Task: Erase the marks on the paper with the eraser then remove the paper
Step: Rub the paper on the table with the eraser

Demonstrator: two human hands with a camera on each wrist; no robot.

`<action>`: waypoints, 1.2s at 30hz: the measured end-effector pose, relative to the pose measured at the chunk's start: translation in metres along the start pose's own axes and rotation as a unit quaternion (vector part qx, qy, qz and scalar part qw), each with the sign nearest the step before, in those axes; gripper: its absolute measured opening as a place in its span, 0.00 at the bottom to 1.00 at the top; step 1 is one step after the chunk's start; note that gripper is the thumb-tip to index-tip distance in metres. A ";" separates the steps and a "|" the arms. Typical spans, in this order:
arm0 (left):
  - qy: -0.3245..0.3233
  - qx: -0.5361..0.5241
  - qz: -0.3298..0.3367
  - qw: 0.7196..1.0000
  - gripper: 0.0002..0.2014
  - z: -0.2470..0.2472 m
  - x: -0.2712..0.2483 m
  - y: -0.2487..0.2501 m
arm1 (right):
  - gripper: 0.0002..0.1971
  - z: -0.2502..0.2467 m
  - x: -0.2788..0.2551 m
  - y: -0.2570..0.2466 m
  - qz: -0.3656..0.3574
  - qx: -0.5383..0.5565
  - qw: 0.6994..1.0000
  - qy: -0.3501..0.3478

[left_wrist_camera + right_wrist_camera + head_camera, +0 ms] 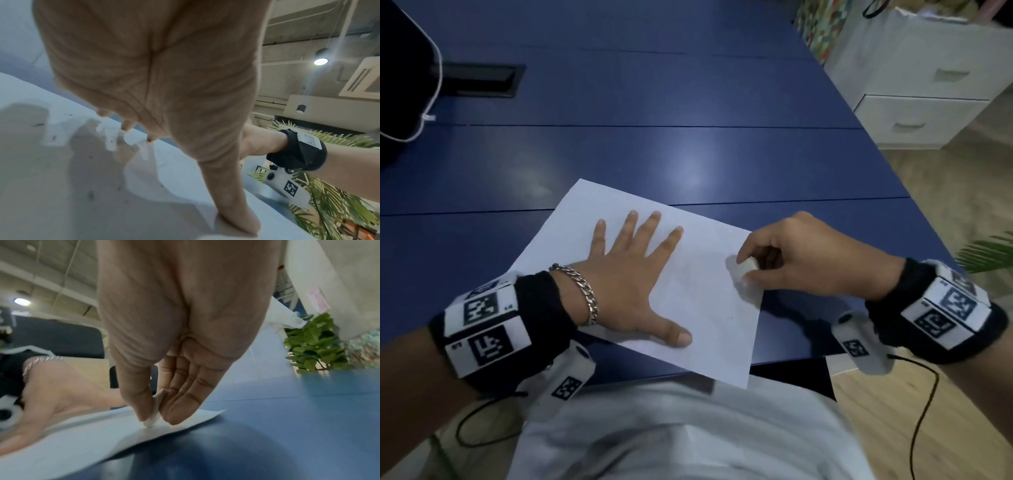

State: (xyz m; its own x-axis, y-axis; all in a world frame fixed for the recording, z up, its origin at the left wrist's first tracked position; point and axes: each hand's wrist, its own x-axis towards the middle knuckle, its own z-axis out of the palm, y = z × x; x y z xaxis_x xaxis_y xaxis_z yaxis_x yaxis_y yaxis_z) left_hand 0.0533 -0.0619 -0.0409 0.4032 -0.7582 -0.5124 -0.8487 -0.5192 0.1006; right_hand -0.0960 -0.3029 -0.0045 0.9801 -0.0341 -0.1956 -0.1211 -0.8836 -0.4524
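Observation:
A white sheet of paper (698,308) lies at an angle on the blue table (654,154), its near corner hanging over the front edge. My left hand (633,270) lies flat on the sheet with fingers spread, pressing it down. My right hand (784,260) pinches a small white eraser (747,266) between thumb and fingers at the paper's right edge. In the right wrist view the eraser (153,419) touches the paper (82,439) with its tip. The left wrist view shows small dark specks scattered on the paper (61,178). A faint mark (731,317) remains near the lower right.
A black recessed cable box (482,80) sits in the table at the far left, beside a dark object with a white cord (431,102). White drawers (921,113) stand off the table's right side. A green plant (989,253) is at the right edge.

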 end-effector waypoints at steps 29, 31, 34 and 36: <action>-0.005 0.047 0.048 0.998 0.75 0.003 0.022 -0.002 | 0.09 0.052 -0.006 -0.074 -0.074 -0.049 0.993 -0.072; -0.006 0.047 0.048 0.998 0.75 0.003 0.022 -0.003 | 0.10 0.045 0.003 -0.066 -0.055 -0.078 0.994 -0.058; -0.009 0.040 0.046 0.998 0.76 0.002 0.021 -0.003 | 0.10 0.027 0.022 -0.038 -0.001 -0.115 0.993 0.037; -0.010 0.040 0.046 0.998 0.76 0.002 0.022 -0.003 | 0.09 0.033 0.016 -0.043 -0.007 -0.113 0.993 0.032</action>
State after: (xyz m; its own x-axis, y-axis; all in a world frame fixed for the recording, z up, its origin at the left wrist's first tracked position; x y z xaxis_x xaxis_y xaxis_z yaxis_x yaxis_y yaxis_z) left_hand 0.0638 -0.0764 -0.0536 0.3167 -0.7922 -0.5216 -0.9066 -0.4145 0.0791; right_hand -0.0801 -0.2496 -0.0168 0.9902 -0.0448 -0.1321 -0.0765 -0.9663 -0.2459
